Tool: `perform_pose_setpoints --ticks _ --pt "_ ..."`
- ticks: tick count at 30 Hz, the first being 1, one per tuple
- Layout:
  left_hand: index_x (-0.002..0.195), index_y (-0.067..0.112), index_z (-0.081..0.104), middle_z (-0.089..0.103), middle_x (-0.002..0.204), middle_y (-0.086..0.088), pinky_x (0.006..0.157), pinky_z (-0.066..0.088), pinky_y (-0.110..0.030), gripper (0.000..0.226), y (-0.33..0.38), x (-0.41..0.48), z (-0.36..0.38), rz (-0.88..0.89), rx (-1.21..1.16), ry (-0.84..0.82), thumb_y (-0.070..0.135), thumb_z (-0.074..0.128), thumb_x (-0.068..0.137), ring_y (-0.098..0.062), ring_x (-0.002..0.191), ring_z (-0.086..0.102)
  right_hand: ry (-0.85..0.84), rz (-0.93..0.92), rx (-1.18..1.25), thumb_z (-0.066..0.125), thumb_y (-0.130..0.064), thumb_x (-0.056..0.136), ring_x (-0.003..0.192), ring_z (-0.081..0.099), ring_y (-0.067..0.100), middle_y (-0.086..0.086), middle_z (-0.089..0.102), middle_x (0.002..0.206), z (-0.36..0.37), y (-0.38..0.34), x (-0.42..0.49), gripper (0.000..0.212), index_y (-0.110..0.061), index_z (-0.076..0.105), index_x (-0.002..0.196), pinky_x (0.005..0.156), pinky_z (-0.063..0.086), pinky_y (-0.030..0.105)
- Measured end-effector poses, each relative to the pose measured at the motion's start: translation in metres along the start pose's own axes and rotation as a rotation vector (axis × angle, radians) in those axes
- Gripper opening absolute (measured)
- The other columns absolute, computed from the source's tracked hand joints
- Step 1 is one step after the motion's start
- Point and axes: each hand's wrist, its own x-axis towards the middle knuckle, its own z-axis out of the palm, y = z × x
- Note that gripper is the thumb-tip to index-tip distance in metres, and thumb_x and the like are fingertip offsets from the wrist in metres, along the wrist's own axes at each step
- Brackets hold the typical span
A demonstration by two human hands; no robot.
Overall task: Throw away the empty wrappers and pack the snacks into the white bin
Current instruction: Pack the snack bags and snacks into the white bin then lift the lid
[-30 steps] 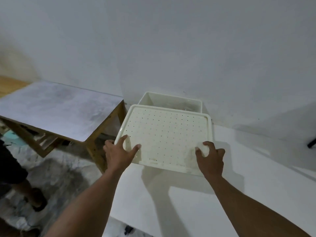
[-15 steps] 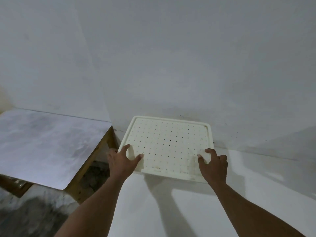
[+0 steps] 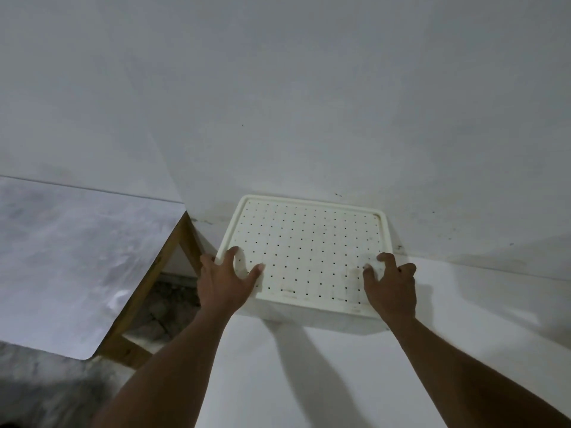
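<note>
Head view: left hand and right hand each grip a near corner of lid. Risk: far edge may sit unseated, pressure's near-side only.

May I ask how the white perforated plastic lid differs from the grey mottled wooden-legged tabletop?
The white perforated plastic lid has holes and a raised rim; the grey mottled tabletop is unpierced and flat. The left hand and right hand hold the lid; the tabletop is untouched. Both have rounded corners.
</note>
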Motion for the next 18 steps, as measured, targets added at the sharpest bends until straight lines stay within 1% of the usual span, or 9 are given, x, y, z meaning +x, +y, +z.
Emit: perform_pose_setpoints --ticks 2,4,5,7,8,10,13,16,18 --pt "0.134 0.042 0.04 0.045 0.124 -0.013 0.091 0.053 -0.045 0.078 -0.001 0.004 -0.001 0.021 0.033 -0.026 0.088 0.045 0.071 -0.036 0.108 0.058 -0.036 0.001 -0.014 0.06 -0.039 0.09 0.093 0.056 0.04 0.017 0.045 0.107 0.002 -0.001 0.001 0.04 -0.025 0.053 0.127 0.078 0.053 0.045" --pt "0.139 0.041 0.033 0.042 0.132 -0.016 0.1 0.047 -0.051 0.079 -0.001 0.005 -0.001 0.032 0.102 -0.086 0.088 0.038 0.075 -0.039 0.118 0.054 -0.072 -0.013 -0.053 0.057 -0.038 0.092 0.099 0.055 0.043 0.019 0.047 0.113 0.003 -0.002 0.0 0.042 -0.027 0.052 0.132 0.08 0.052 0.046" --pt "0.143 0.041 0.028 0.037 0.14 -0.019 0.105 0.04 -0.054 0.081 -0.001 0.004 0.0 0.027 0.143 -0.113 0.087 0.034 0.077 -0.042 0.128 0.046 -0.087 -0.015 -0.079 0.055 -0.038 0.094 0.104 0.054 0.044 0.021 0.046 0.118 0.002 -0.003 0.0 0.044 -0.027 0.05 0.136 0.083 0.051 0.047" --pt "0.15 0.039 0.019 0.019 0.157 -0.022 0.116 0.022 -0.06 0.086 0.002 -0.002 0.001 0.038 0.207 -0.145 0.087 0.026 0.079 -0.047 0.145 0.02 -0.149 -0.005 -0.141 0.05 -0.04 0.096 0.117 0.047 0.044 0.021 0.042 0.131 -0.001 -0.006 -0.003 0.049 -0.029 0.043 0.143 0.093 0.047 0.049" --pt "0.152 0.037 0.015 0.009 0.162 -0.022 0.118 0.014 -0.062 0.089 0.005 -0.008 0.001 0.055 0.227 -0.154 0.088 0.023 0.079 -0.047 0.149 0.008 -0.188 -0.007 -0.184 0.046 -0.042 0.097 0.125 0.041 0.042 0.021 0.038 0.139 -0.003 -0.006 -0.005 0.051 -0.03 0.039 0.146 0.098 0.044 0.049" --pt "0.154 0.035 0.013 -0.001 0.165 -0.02 0.118 0.002 -0.064 0.091 0.013 -0.022 0.002 0.086 0.266 -0.181 0.087 0.019 0.08 -0.048 0.15 -0.006 -0.229 -0.061 -0.273 0.043 -0.043 0.097 0.14 0.028 0.038 0.019 0.028 0.152 -0.012 -0.006 -0.012 0.052 -0.03 0.037 0.148 0.105 0.04 0.049" --pt "0.154 0.032 0.01 -0.002 0.165 -0.019 0.117 -0.001 -0.067 0.09 0.032 -0.046 0.0 0.161 0.312 -0.273 0.085 0.017 0.082 -0.048 0.15 -0.008 -0.286 -0.243 -0.387 0.045 -0.041 0.096 0.148 0.019 0.031 0.012 0.024 0.16 -0.025 -0.005 -0.024 0.053 -0.024 0.041 0.146 0.11 0.037 0.045" --pt "0.156 0.031 0.009 -0.007 0.166 -0.018 0.119 0.002 -0.064 0.09 0.055 -0.069 -0.003 0.244 0.344 -0.421 0.082 0.029 0.084 -0.048 0.15 -0.006 -0.494 -0.306 -0.349 0.044 -0.041 0.099 0.151 0.017 0.021 0.004 0.025 0.162 -0.045 -0.001 -0.036 0.055 -0.021 0.036 0.15 0.117 0.028 0.038" --pt "0.155 0.031 0.016 0.0 0.166 -0.016 0.119 0.01 -0.062 0.089 0.077 -0.082 -0.006 0.286 0.371 -0.509 0.077 0.042 0.084 -0.046 0.15 0.002 -0.635 -0.328 -0.359 0.046 -0.04 0.099 0.148 0.025 0.019 0.001 0.029 0.161 -0.065 -0.003 -0.037 0.054 -0.02 0.041 0.148 0.119 0.023 0.033"
